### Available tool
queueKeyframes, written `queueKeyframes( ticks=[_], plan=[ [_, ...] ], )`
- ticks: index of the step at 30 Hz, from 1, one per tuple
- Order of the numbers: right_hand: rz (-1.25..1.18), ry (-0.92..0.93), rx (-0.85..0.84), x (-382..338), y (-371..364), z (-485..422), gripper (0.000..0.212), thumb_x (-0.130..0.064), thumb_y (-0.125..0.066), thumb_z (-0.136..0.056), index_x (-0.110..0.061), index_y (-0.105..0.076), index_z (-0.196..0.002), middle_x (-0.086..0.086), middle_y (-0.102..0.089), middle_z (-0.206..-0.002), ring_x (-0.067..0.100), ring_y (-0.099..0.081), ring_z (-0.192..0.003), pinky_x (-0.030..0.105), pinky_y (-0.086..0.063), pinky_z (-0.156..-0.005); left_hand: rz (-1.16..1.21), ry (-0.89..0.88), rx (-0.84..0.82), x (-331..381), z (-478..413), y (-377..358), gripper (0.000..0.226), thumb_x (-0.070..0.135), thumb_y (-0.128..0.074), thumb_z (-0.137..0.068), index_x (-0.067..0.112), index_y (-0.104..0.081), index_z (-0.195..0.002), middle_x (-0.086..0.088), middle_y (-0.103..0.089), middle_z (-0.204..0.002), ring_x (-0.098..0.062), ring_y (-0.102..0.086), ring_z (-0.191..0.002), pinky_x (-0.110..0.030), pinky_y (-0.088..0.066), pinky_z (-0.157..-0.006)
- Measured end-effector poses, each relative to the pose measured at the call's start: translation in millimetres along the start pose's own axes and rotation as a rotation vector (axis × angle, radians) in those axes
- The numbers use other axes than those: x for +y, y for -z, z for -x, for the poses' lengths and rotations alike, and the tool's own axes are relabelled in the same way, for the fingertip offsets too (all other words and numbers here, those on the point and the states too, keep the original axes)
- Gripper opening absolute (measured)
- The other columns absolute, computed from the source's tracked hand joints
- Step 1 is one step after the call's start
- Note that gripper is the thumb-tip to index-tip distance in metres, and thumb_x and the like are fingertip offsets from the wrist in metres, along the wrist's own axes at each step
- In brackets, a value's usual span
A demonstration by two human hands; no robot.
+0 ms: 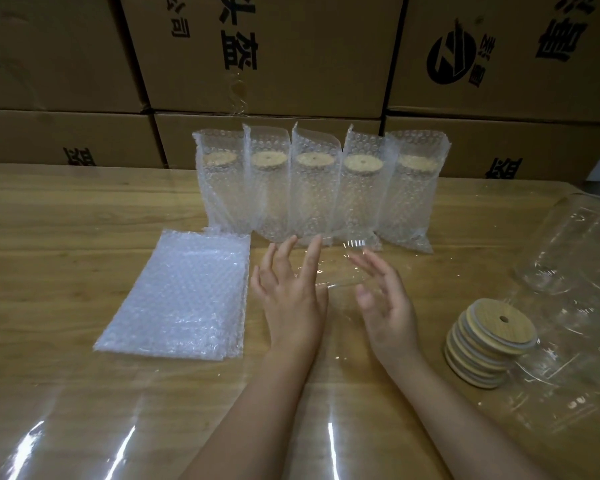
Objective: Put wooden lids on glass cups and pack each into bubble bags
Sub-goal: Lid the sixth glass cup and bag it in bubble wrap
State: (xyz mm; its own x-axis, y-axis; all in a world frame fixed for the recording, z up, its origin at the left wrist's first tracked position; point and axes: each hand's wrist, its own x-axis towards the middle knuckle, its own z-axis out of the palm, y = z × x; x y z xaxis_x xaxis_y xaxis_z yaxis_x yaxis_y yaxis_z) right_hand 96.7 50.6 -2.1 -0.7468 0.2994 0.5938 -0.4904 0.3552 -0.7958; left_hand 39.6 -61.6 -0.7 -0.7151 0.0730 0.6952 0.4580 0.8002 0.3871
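**Hands empty between cups, 5 already bagged**

Both the left hand (291, 299) and right hand (385, 306) hover open, fingers spread, holding nothing. 5 lidded cups in bubble bags (312, 188) stand behind them. Best next: take a glass cup (575, 251) from the right, seat a lid squarely from the wooden lid stack (489, 344), then use the flat bubble bags (181, 296). The cardboard boxes (274, 53) show inverted Chinese print and a round logo.

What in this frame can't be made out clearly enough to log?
- Whether a glass cup stands between the hands: left hand, right hand. Only faint glints show; both are motion-blurred.
- The number of lids in the stack: edges merge.
- The loose glass cups at right: cut off by the frame edge, outlines overlap.
- The number of flat bubble bags in the pile: layers indistinguishable.
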Motion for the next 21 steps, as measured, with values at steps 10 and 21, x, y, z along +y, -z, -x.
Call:
queueKeyframes(
  ticks=[10, 21],
  plan=[
    [-0.197, -0.270, 0.230, 4.7, 16.3, -17.8, 0.039, -0.048, -0.040, -0.089, -0.020, -0.063, -0.102, -0.002, -0.073, -0.100, 0.013, -0.065, -0.104, 0.029, -0.046, -0.096, 0.002, -0.306, 0.131, 9.1, 1.9, -1.2, 0.081, 0.004, -0.076, -0.063, 0.033, -0.042, -0.130, 0.000, -0.036, -0.133, -0.027, -0.036, -0.125, -0.058, -0.039, -0.097],
    [-0.225, -0.210, 0.206, -3.5, 12.1, -15.6, 0.040, -0.048, -0.046, -0.086, -0.015, -0.069, -0.087, 0.002, -0.074, -0.088, 0.015, -0.069, -0.089, 0.018, -0.049, -0.082, -0.070, -0.198, 0.063, 4.0, 2.8, -1.7, 0.081, 0.007, -0.078, -0.060, 0.039, -0.052, -0.130, 0.001, -0.049, -0.135, -0.026, -0.039, -0.128, -0.052, -0.038, -0.098]
  ],
)
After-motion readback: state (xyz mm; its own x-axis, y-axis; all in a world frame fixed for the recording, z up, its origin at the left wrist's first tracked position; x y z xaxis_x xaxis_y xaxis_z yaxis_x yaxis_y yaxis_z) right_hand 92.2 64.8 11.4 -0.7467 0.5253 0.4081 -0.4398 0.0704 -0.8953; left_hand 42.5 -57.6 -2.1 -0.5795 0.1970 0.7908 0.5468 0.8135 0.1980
